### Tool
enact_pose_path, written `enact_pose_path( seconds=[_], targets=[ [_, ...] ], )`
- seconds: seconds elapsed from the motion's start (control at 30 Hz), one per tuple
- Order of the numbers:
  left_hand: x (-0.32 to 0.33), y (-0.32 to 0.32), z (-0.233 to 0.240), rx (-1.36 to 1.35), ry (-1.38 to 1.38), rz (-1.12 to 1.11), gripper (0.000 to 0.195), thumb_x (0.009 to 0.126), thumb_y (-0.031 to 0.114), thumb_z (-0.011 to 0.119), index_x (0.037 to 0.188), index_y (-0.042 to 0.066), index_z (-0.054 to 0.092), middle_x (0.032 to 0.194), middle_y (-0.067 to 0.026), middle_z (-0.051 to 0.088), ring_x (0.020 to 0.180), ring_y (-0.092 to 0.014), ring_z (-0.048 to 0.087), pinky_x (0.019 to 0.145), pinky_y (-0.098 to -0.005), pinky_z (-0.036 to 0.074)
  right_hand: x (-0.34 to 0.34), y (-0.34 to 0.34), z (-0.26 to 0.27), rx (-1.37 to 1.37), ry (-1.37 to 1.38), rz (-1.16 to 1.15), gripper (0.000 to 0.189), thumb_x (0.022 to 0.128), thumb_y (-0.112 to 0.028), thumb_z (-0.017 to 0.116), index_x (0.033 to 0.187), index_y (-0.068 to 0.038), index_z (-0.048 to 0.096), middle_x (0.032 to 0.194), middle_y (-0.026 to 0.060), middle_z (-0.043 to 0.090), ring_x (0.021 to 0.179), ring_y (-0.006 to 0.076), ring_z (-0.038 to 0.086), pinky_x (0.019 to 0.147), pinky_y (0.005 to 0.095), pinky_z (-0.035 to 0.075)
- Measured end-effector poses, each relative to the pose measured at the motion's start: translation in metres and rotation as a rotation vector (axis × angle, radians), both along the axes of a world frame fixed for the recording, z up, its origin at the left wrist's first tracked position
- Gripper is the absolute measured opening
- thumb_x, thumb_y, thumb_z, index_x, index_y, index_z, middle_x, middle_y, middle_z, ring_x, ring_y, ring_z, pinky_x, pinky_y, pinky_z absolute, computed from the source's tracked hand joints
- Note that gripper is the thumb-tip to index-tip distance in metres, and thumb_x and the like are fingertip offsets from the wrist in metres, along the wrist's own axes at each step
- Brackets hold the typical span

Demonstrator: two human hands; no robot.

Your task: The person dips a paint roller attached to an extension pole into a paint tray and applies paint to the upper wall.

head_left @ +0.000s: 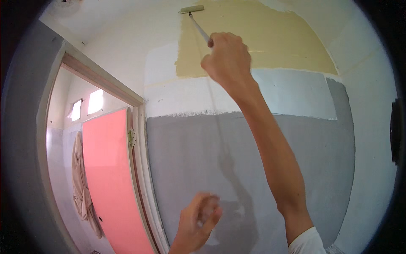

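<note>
Raised high before me, my right hand (227, 57) grips the handle of a paint roller (199, 29). Its sleeve (192, 9) lies against the wall near the upper left edge of a yellow painted patch (260, 35). Lower down, my left hand (199, 219) is raised in front of the grey lower wall (190, 158). That hand is blurred by motion, its fingers curled with a gap to the thumb, and I see nothing held in it. A white band (196, 98) of wall runs between the yellow and the grey.
To the left, a door frame (139, 104) surrounds an opening with a pink door (108, 165) standing ajar. Beyond it, a beige cloth (81, 181) hangs by the wall below two small bright windows (95, 101). A pale side wall (374, 133) rises at right, with a dark object (395, 131) at the rim.
</note>
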State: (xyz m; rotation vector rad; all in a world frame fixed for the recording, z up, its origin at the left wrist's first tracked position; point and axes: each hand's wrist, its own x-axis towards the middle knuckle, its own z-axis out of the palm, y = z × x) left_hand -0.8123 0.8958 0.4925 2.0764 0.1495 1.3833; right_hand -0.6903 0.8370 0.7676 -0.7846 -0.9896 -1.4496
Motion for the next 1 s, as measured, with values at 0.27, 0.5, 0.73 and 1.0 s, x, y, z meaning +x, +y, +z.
enact_pose_path(
  seconds=[0.27,0.5,0.73,1.0],
  targets=[
    [-0.046,0.08,-0.109,-0.122,0.118,0.313,0.021,0.091,0.019,0.057,0.103,0.001,0.059,0.073,-0.0031,0.057,0.059,-0.01,0.05,0.053,-0.0257,0.043,0.05,0.052,0.138,-0.154,0.11,0.201,0.02,0.07,-0.011,0.067,0.085,0.002,0.065,0.083,0.0186,0.067,0.075,0.0325,0.068,0.071,0.042,0.055],
    [-0.07,0.111,-0.186,-0.274,0.182,0.26,0.019,0.093,0.016,0.052,0.099,0.0,0.059,0.074,-0.0035,0.056,0.059,-0.011,0.048,0.053,-0.0256,0.041,0.043,0.021,0.074,-0.243,0.12,0.164,0.03,0.07,-0.01,0.061,0.097,0.001,0.068,0.078,0.0205,0.067,0.059,0.028,0.066,0.065,0.0383,0.054],
    [-0.07,0.119,-0.201,-0.472,0.252,0.046,0.024,0.092,0.018,0.052,0.103,-0.003,0.057,0.081,-0.0061,0.057,0.073,-0.015,0.05,0.065,-0.0309,0.042,0.027,0.018,-0.132,-0.188,0.278,0.114,0.029,0.079,-0.006,0.06,0.107,0.0,0.067,0.072,0.0153,0.064,0.057,0.0187,0.056,0.057,0.0309,0.043],
    [-0.088,0.115,-0.207,-0.484,0.349,-0.023,0.029,0.091,0.023,0.056,0.105,-0.003,0.057,0.083,-0.0095,0.058,0.076,-0.017,0.051,0.066,-0.0325,0.043,-0.025,0.009,-0.169,-0.206,0.309,0.177,0.028,0.081,-0.007,0.06,0.107,0.001,0.065,0.064,0.0134,0.06,0.046,0.0183,0.046,0.049,0.0304,0.039]
  ],
)
